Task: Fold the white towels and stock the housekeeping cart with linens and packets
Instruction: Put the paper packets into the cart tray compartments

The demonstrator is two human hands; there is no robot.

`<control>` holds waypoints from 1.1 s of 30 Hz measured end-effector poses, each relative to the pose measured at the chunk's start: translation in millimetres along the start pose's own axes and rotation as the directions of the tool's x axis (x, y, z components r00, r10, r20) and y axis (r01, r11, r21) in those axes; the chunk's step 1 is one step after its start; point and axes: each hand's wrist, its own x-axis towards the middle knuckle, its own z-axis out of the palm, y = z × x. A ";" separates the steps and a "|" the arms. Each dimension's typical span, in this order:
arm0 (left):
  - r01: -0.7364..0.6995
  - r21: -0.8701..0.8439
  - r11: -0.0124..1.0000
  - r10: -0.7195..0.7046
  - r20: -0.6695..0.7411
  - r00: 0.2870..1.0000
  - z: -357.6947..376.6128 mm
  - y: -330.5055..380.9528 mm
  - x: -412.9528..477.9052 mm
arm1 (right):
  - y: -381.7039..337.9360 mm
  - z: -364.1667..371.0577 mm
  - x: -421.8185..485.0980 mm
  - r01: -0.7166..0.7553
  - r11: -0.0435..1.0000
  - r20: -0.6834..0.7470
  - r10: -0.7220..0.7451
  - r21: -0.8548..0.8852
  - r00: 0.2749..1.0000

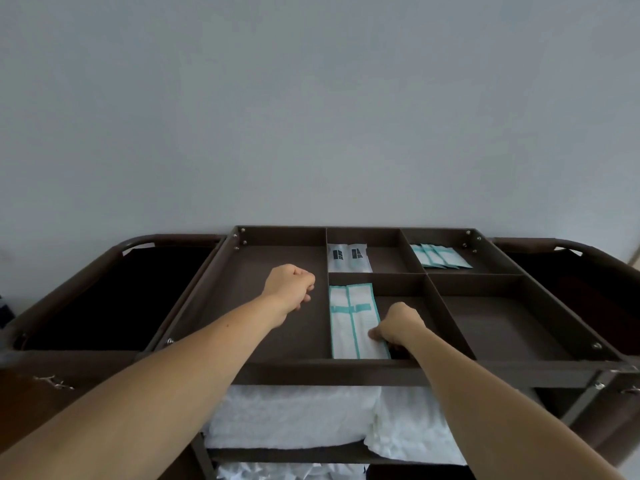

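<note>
Housekeeping cart (86,362), broad and brown, topped by a divided tray (346,367). Below the tray, on a shelf (294,454): folded white towels (294,417), two stacks side by side, already stowed. Lower again beneath the tray, more white linen (287,472), mostly out of view.

Inside the tray, near middle compartment: long packets (349,323), white with teal bands, two lying side by side against the left divider. Far middle compartment of the tray: two dark-printed packets (348,258). Far right compartment of the tray: small teal packets (440,256), fanned and overlapping.

Right hand (398,327) low in the tray's near middle compartment, fingers curled onto the near right edge of the long packets, seemingly grasping it. Left hand (291,289) above the tray's large left compartment, clenched, nothing showing in the fist.

Likely trouble: dragging the gripped packet askew on letting go, leaving it riding up on its neighbour or on the tray's front wall. Thin and slick by the look, so prone to sliding or buckling under a push from one end. Also possible: catching knuckles on the tray's divider while lifting clear and flicking the pair loose. Less likely: brushing the towels' front fold below the tray with a forearm and tugging a stack out of square.
</note>
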 end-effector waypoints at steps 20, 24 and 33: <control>-0.117 0.697 0.707 0.160 0.004 0.987 -31.1 -2.5 -25.2 | -40.2 -5.3 -18.4 0.266 0.948 -0.069 -0.281 -0.177 0.957; -0.111 0.841 0.530 0.146 0.039 0.989 -70.1 -16.2 -28.3 | -78.7 0.8 -47.3 0.411 0.882 0.018 -0.418 -0.232 0.908; 0.036 0.873 0.486 0.074 -0.082 0.994 -237.6 -92.0 -60.0 | -215.4 72.6 -149.3 0.648 0.704 0.068 -0.660 -0.290 0.748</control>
